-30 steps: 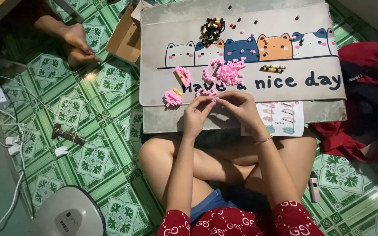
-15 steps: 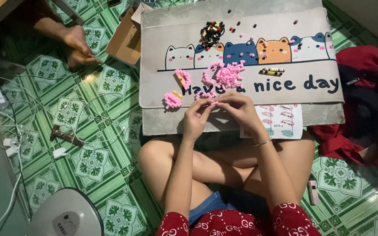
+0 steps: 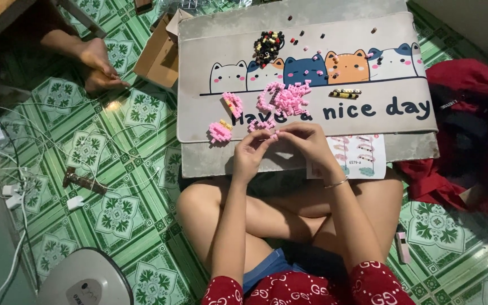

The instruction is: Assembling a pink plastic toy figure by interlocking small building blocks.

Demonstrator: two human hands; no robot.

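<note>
a small pink block piece (image 3: 274,134) is pinched between the left hand (image 3: 251,151) and right hand (image 3: 307,142). its shape is hidden by curled fingers, over the grey mat (image 3: 312,22).

One head view looks steeply down from above, close over the lap; the mat (image 3: 306,141) lies just beyond the fingers (image 3: 266,135), green floor (image 3: 114,214) around.

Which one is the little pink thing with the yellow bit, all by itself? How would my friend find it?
Start at the big grey cat-printed mat on the green tiled floor. Near its lower left part, left of the person's left hand, sits a small pink block model with a yellow tip. Unlike the loose pink brick pile higher up, it is built and alone.
</note>
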